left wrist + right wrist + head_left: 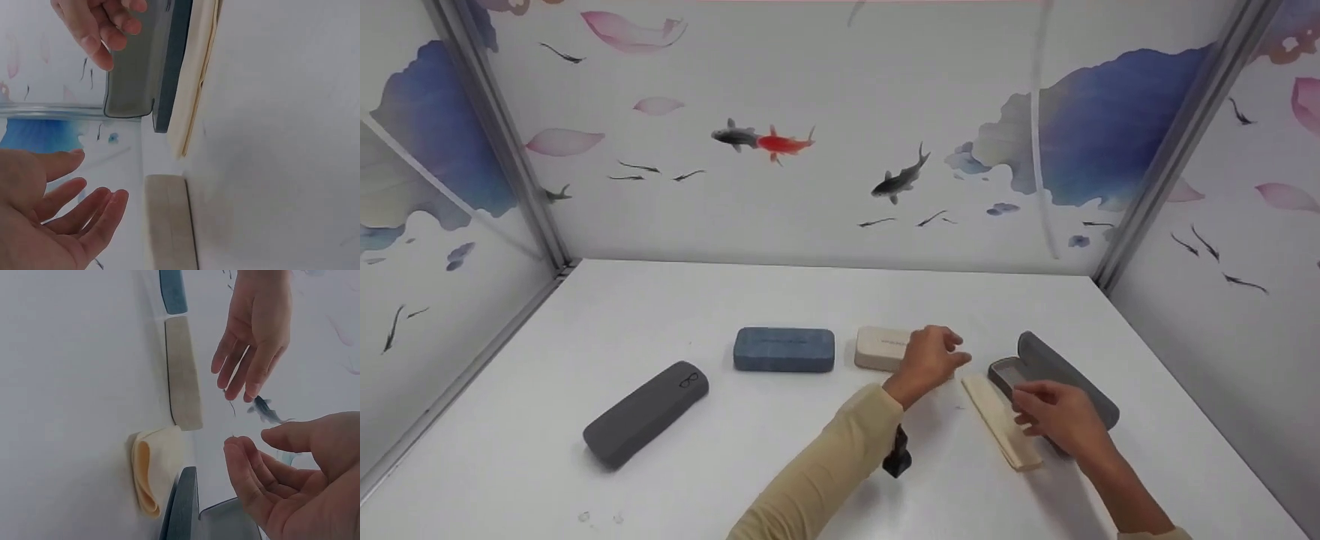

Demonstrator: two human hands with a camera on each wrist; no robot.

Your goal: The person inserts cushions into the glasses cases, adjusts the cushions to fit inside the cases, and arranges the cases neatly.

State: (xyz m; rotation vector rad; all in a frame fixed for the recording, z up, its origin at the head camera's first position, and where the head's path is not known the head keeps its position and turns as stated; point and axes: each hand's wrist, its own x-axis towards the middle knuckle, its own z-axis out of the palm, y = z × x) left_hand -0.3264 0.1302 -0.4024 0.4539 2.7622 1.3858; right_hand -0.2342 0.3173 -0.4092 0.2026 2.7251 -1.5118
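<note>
My left hand [930, 360] hovers over the right end of a beige glasses case [877, 349], fingers loosely bent and holding nothing. Near the opened grey glasses case [1065, 375] is my right hand [1057, 416], which covers part of it; its thumb stands apart from the fingers in the right wrist view. A folded cream cloth [997, 424] lies along the left side of that case. In the left wrist view the raised grey lid [132, 84] shows beside the cloth [194, 73]. No object shows in either palm.
A closed blue glasses case [784, 349] sits left of the beige one. Farther left, a closed dark grey case [646, 414] with a spectacles mark lies at a slant. Printed panels [810, 217] wall the white table [720, 480] at the back and sides.
</note>
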